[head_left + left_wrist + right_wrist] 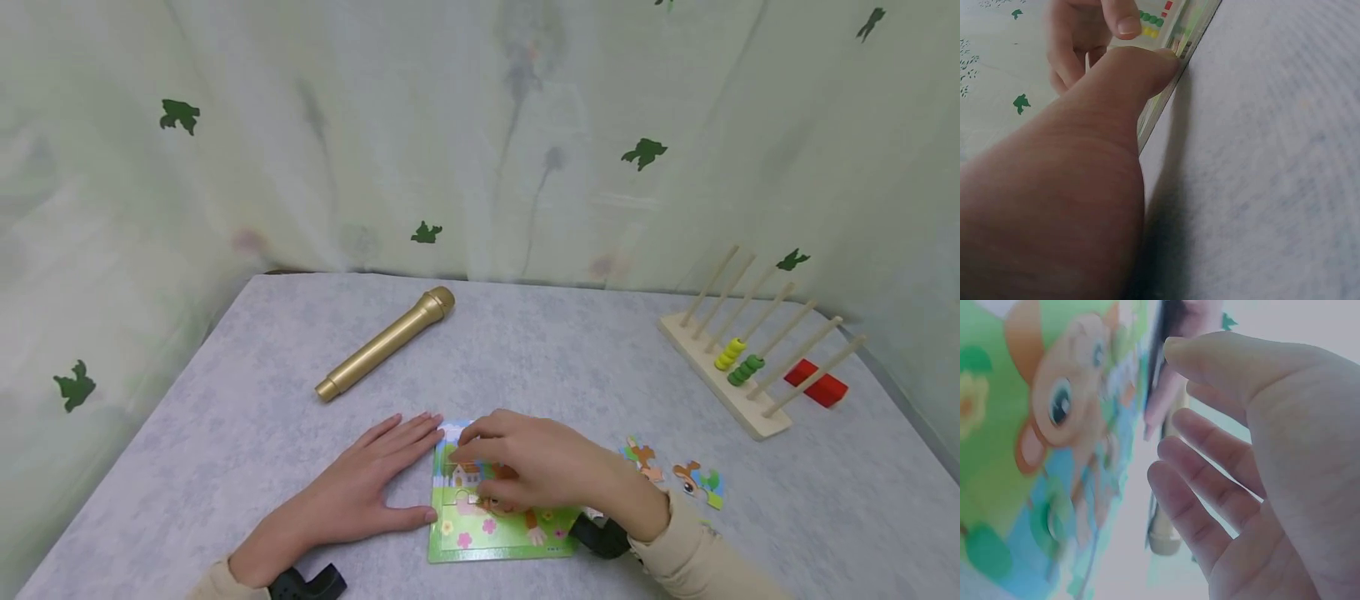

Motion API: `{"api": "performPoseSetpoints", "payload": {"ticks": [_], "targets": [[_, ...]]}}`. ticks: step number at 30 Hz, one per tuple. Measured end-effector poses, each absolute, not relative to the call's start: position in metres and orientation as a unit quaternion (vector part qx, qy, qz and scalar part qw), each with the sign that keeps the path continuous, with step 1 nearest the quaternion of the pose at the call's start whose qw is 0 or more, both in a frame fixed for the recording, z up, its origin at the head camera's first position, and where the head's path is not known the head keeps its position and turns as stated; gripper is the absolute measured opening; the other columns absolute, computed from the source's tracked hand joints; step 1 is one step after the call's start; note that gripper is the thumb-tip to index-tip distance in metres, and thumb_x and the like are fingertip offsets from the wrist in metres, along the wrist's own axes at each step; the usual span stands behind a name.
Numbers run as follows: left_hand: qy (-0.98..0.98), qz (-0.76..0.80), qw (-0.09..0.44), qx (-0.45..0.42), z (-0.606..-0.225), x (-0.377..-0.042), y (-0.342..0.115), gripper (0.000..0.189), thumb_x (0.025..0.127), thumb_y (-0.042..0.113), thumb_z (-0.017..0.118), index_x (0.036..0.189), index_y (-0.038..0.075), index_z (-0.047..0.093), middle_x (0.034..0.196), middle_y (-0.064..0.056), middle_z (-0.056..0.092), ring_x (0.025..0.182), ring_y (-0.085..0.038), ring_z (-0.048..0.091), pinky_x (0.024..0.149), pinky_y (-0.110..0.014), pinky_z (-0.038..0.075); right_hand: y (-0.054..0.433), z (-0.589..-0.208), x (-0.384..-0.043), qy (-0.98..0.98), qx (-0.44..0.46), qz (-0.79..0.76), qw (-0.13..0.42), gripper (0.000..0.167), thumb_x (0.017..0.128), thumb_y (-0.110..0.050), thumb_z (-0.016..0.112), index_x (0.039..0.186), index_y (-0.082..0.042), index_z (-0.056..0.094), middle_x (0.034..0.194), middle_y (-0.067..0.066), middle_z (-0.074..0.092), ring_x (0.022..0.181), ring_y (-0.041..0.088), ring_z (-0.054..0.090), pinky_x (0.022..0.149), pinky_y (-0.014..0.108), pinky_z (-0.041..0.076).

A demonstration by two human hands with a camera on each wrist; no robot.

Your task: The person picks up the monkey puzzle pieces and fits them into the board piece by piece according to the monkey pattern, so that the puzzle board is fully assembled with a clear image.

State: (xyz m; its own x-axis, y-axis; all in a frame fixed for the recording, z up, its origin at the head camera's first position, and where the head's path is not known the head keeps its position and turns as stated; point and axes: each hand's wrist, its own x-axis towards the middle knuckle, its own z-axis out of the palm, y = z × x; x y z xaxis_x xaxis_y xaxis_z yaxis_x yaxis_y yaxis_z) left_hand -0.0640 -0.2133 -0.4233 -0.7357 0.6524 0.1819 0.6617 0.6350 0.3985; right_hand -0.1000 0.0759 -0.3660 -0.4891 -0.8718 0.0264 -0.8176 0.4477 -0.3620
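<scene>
A jigsaw puzzle (480,542) with a cartoon animal, a small house and pink flowers lies flat in a green-edged tray on the table. My left hand (367,487) rests spread out at its left side, thumb and fingertips against the edge. Over the middle of the picture is my right hand (536,462), fingers bent loosely; the right wrist view shows nothing between thumb and fingers. It hides the puzzle's upper right part. Two loose puzzle pieces, one brown and green (642,457) and one with an eye (699,483), lie right of the tray.
A gold microphone (386,343) lies beyond my left hand. At the back right stands a wooden peg rack (768,423) with yellow beads (730,354) and green beads (746,370), and a red block (817,383) is behind it. A pale curtain (465,142) hangs along the table's far edge.
</scene>
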Motion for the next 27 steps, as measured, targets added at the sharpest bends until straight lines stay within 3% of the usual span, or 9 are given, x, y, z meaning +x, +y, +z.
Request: {"api": "performPoseSetpoints", "payload": {"ticks": [11, 27], "targets": [[-0.911, -0.220, -0.017, -0.349, -0.424, -0.066, -0.211, 0.091, 0.091, 0.070, 0.063, 0.160, 0.016, 0.040, 0.169, 0.001, 0.032, 0.156, -0.018, 0.030, 0.127, -0.019, 0.000, 0.120, -0.355, -0.105, 0.870, -0.460, -0.176, 0.020, 0.034, 0.098, -0.031, 0.073, 0.130, -0.021, 0.072, 0.132, -0.007, 0.066, 0.115, 0.011, 0.062, 0.088, 0.029, 0.060], [-0.911, -0.215, -0.007, -0.351, -0.422, -0.065, -0.211, 0.090, 0.092, 0.070, 0.063, 0.160, 0.015, 0.040, 0.168, 0.000, 0.033, 0.155, -0.018, 0.031, 0.127, -0.020, 0.001, 0.179, -0.352, -0.106, 0.893, -0.407, -0.191, -0.001, 0.042, 0.096, -0.025, 0.076, 0.137, -0.020, 0.067, 0.135, -0.005, 0.063, 0.122, 0.017, 0.062, 0.093, 0.039, 0.061]]}}
